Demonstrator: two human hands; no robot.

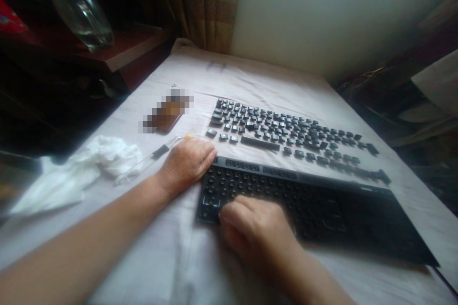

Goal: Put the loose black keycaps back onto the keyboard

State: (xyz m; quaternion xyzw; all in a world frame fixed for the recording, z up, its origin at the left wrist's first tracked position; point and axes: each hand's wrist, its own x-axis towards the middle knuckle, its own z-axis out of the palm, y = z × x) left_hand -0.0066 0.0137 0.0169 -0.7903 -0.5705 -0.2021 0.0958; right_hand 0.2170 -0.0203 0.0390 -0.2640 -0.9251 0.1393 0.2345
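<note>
A black keyboard base (pixel 246 181) with its keycaps off lies slanted on the pale cloth, bare key sockets showing. My left hand (pixel 191 162) grips its far left corner, fingers closed against the edge. Over the near left part of the base is my right hand (pixel 254 224), closed with fingers curled; whatever may be in it is hidden. Beyond the base, loose black keycaps (pixel 263 126) are laid out in rows, a long spacebar (pixel 260 143) among them. Beside my left hand lies a thin wire-like tool with a dark grip (pixel 161 151).
Crumpled white cloth or tissue (pixel 110 155) lies on the left. A blurred-out phone (pixel 170 121) rests farther back. A wooden shelf (pixel 132 50) with a clear glass container (pixel 80 14) stands at the far left. A cable (pixel 445 282) trails at the right near edge.
</note>
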